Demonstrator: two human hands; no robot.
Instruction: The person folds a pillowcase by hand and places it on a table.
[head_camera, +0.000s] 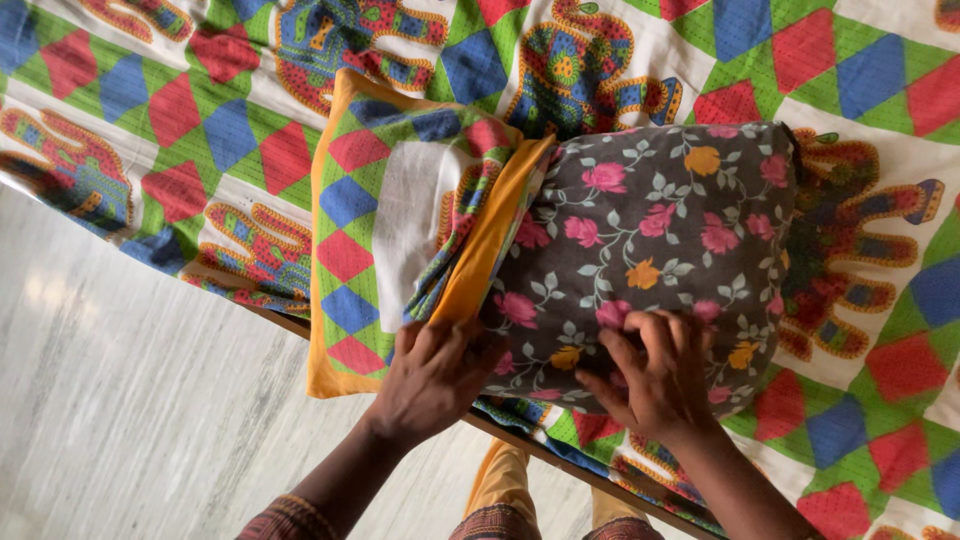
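**A:** Where are the hands right now?

**B:** Both are at the near edge of the bed (150, 110). The left hand (432, 372) is closed on the orange-trimmed open end of the pillowcase (385, 205), fingers curled around the bunched cloth. The right hand (660, 372) lies on the near edge of the pillow (655, 230), fingers bent and pinching the flowered grey fabric.

**A:** And the pillow itself?

**B:** It lies across the bedsheet (870, 80), with its left end at the mouth of the pillowcase. Most of it is outside and in plain sight; how much of that end is tucked inside, I cannot tell.

**A:** So what is inside the pillowcase?

**B:** At most a small part of the pillow's left end. The far left part of the case lies flat and limp, so I judge it empty there.

**A:** How would one handle this well?

**B:** I'd say hold the mouth wide rather than bunched, so the orange hem does not fold under. Grip the pillow by its corners, not the middle, and line those corners up with the case's corners. Keeping everything flat on the bed should stop it sliding off towards the floor (130, 430).
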